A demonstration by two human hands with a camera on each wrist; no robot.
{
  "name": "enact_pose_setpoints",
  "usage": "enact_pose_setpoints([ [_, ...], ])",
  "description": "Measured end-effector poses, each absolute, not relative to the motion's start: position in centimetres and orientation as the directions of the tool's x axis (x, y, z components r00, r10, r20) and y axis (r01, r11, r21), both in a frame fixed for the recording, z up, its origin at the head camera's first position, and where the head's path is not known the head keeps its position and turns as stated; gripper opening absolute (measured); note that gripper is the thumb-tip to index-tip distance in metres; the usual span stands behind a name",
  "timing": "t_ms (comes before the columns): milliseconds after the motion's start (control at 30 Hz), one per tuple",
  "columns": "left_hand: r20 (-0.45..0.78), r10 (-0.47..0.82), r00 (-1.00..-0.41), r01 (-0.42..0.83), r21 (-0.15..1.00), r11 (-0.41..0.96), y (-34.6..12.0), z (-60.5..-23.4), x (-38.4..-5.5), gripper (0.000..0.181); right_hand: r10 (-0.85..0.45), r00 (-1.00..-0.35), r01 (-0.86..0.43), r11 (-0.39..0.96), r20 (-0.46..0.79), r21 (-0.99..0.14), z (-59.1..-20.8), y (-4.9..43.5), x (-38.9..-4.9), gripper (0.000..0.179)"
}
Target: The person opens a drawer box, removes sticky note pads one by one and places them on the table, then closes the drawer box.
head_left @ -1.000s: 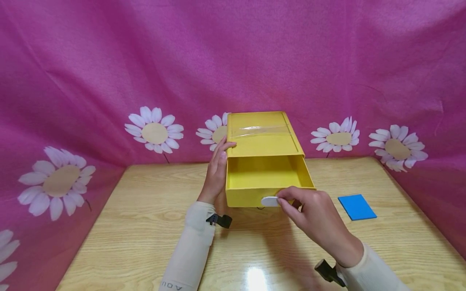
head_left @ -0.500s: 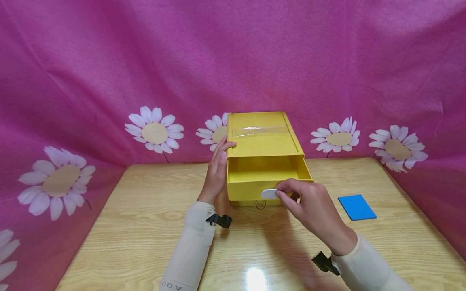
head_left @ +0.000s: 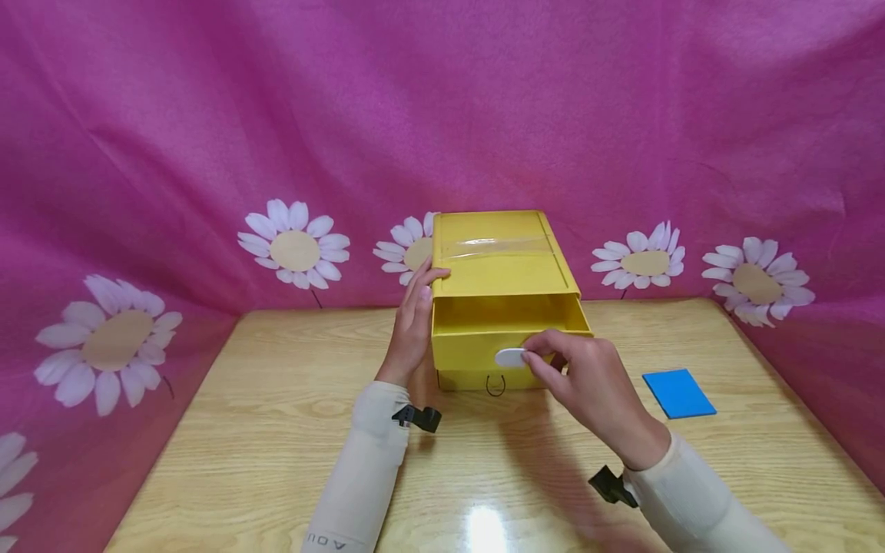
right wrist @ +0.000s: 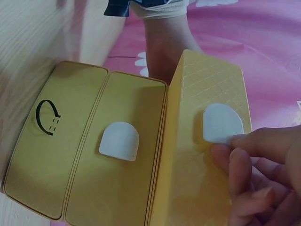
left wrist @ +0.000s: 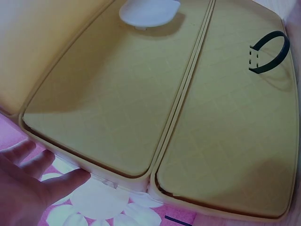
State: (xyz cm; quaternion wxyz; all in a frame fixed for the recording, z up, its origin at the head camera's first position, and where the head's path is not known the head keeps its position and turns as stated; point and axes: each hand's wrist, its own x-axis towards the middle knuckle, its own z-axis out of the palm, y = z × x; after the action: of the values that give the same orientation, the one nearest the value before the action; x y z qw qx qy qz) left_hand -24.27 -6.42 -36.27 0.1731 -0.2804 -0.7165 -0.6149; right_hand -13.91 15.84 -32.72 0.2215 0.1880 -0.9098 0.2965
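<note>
A yellow drawer unit (head_left: 494,273) stands on the table, with its top drawer (head_left: 459,352) partly pulled out. The drawer's inside shows bare yellow walls. My right hand (head_left: 598,392) pinches the white rounded tab handle (head_left: 509,357) on that drawer's front between thumb and index finger. My left hand (head_left: 409,330) lies along the unit's left side, fingers extended, one fingertip over the top edge. Below, in the right wrist view, a shut drawer carries a second white tab (right wrist: 119,141), and the lowest front (right wrist: 56,155) has a black loop pull (right wrist: 46,117).
A flat blue square (head_left: 680,393) lies on the wooden table (head_left: 276,445) to the right of the unit. Clear tape (head_left: 494,246) crosses the unit's top. Behind hangs a pink cloth (head_left: 442,100) with large white daisies.
The top drawer has slid further into the unit, my right hand moving forward with its tab. More of the front below and its black loop now shows. My left hand stays in place.
</note>
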Motion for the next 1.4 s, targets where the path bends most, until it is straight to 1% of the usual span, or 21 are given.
enact_pose_setpoints([
  [367,0.6,0.191,-0.777,0.623,0.777,0.091,-6.4,-36.3,-24.3,0.038,-0.196,-0.845,-0.454,0.756,0.498,-0.472,-32.8,15.9,-14.4,0.008],
  [633,0.568,0.199,-0.798,0.592,0.801,0.087,-6.4,-36.3,-24.2,0.038,-0.189,-0.844,-0.455,0.748,0.502,-0.483,-33.0,15.9,-15.0,0.008],
  [900,0.607,0.18,-0.774,0.626,0.775,0.082,-6.4,-39.0,-26.9,0.039,-0.192,-0.837,-0.461,0.753,0.513,-0.47,-33.1,15.9,-15.6,0.008],
  [1133,0.636,0.175,-0.751,0.655,0.752,0.077,-6.4,-39.3,-27.1,0.041,-0.191,-0.833,-0.466,0.747,0.519,-0.474,-33.2,16.0,-16.0,0.008],
  [1400,0.627,0.177,-0.759,0.647,0.757,0.095,-6.4,-39.3,-27.1,0.043,-0.18,-0.841,-0.454,0.749,0.51,-0.484,-33.3,16.0,-16.3,0.01],
])
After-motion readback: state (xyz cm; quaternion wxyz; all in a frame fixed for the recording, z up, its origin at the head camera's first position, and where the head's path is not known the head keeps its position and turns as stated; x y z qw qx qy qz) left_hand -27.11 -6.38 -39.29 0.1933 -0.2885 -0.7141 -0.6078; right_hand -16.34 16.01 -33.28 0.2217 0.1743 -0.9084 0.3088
